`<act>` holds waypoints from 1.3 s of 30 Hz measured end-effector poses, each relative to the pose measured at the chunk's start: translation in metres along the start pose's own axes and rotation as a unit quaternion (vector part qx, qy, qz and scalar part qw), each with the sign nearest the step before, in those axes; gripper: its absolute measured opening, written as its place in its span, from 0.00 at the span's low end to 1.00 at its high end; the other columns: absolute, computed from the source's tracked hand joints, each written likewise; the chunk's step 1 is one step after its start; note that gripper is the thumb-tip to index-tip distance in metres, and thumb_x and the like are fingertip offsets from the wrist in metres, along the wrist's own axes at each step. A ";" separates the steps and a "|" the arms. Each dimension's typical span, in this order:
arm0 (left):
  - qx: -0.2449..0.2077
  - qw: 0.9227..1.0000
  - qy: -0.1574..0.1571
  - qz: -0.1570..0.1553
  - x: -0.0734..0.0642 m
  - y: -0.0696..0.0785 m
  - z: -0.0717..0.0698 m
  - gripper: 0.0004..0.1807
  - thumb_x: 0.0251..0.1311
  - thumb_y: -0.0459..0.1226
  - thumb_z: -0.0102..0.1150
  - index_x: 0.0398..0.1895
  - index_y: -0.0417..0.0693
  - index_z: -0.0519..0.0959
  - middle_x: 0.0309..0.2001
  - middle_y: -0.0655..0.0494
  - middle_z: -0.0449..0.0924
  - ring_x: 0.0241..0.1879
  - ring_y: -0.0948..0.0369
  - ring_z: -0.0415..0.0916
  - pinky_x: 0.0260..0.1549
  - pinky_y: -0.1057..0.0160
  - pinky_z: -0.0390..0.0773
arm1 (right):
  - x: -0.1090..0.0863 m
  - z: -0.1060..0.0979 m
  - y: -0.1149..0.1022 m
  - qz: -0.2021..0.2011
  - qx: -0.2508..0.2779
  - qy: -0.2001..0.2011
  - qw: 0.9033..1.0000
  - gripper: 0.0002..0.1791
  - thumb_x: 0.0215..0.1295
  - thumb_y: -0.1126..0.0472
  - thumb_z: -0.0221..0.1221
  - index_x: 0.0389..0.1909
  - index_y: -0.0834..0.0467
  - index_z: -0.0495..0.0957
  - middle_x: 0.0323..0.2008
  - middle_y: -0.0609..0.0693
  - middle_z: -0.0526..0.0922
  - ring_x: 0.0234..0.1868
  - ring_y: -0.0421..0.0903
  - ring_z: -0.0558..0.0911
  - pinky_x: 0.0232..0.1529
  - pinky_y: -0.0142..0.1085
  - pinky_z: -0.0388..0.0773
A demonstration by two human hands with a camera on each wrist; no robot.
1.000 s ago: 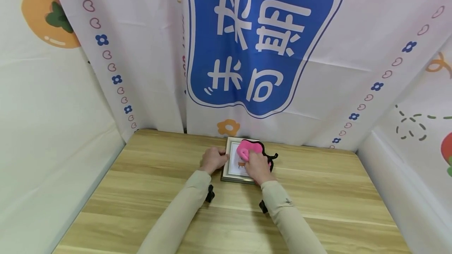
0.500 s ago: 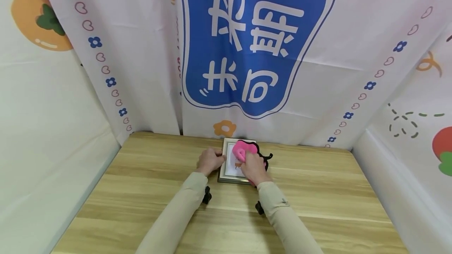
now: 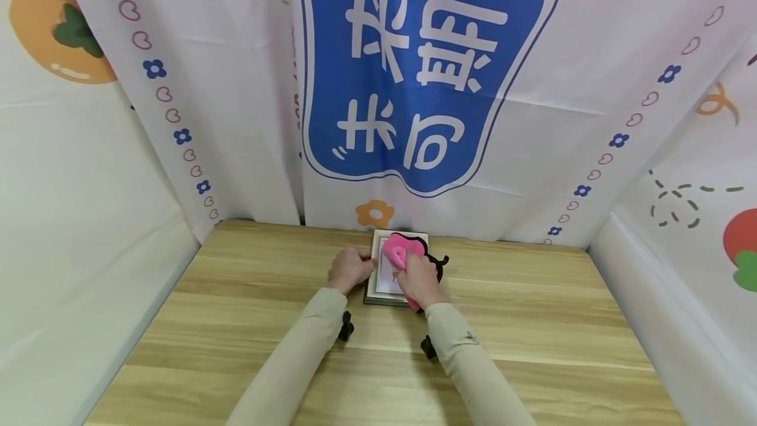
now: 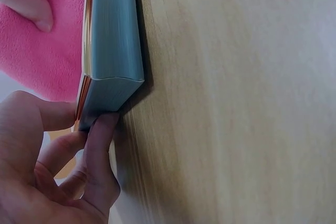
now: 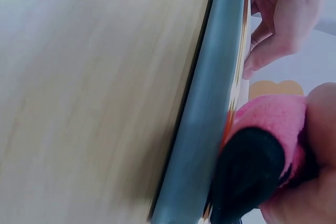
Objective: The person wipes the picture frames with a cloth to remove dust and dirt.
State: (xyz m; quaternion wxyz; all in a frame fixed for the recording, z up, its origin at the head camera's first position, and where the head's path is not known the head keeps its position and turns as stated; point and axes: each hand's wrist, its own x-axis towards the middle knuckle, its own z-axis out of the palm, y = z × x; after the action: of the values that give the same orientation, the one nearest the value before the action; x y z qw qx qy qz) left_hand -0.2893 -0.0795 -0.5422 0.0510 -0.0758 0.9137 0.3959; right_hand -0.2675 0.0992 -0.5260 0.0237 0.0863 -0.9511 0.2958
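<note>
A picture frame with a pale border lies flat near the table's back edge. My left hand pinches its left side; in the left wrist view the thumb is at the face and a finger lies under the grey-blue side wall. My right hand grips a bunched pink cloth with black trim and presses it on the frame's face. The cloth and hand cover much of the picture, leaving a bit of brown drawing showing. In the right wrist view a black part of the cloth hangs over the frame's edge.
The wood-grain table spreads around the frame. Behind it hangs a white curtain with a blue printed panel; white fabric walls stand at left and right. Small black devices sit under both wrists.
The right hand and cloth have slid slightly left across the frame's face. The left hand keeps its grip at the side. The head view has shifted a little.
</note>
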 end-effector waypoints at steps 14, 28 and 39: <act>0.006 0.999 0.028 0.016 -0.001 0.001 0.000 0.15 0.66 0.46 0.69 0.54 0.59 0.91 0.59 0.53 0.89 0.61 0.47 0.82 0.58 0.42 0.81 | 0.007 0.010 -0.011 0.005 0.059 -0.002 0.998 0.10 0.69 0.65 0.58 0.28 0.54 0.69 0.23 0.50 0.74 0.26 0.48 0.77 0.31 0.42 0.76; 0.000 1.000 0.019 -0.005 0.004 -0.001 0.001 0.14 0.64 0.46 0.68 0.51 0.59 0.92 0.56 0.53 0.90 0.52 0.50 0.83 0.51 0.45 0.83 | 0.008 0.005 -0.013 0.039 0.157 -0.025 0.987 0.07 0.66 0.64 0.53 0.38 0.60 0.79 0.32 0.56 0.84 0.28 0.47 0.82 0.30 0.38 0.78; -0.006 1.000 0.014 -0.009 0.004 -0.002 0.001 0.14 0.65 0.47 0.70 0.51 0.59 0.92 0.57 0.53 0.89 0.57 0.46 0.84 0.55 0.42 0.82 | -0.002 -0.021 -0.014 0.044 0.236 -0.007 0.971 0.12 0.72 0.67 0.53 0.47 0.66 0.82 0.43 0.62 0.87 0.32 0.49 0.86 0.34 0.39 0.85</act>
State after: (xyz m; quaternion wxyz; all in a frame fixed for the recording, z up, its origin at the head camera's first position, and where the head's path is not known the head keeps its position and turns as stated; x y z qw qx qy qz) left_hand -0.2927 -0.0808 -0.5448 0.0414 -0.0896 0.9114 0.3996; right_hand -0.2628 0.0996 -0.5010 -0.0170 0.0499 -0.8572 0.5122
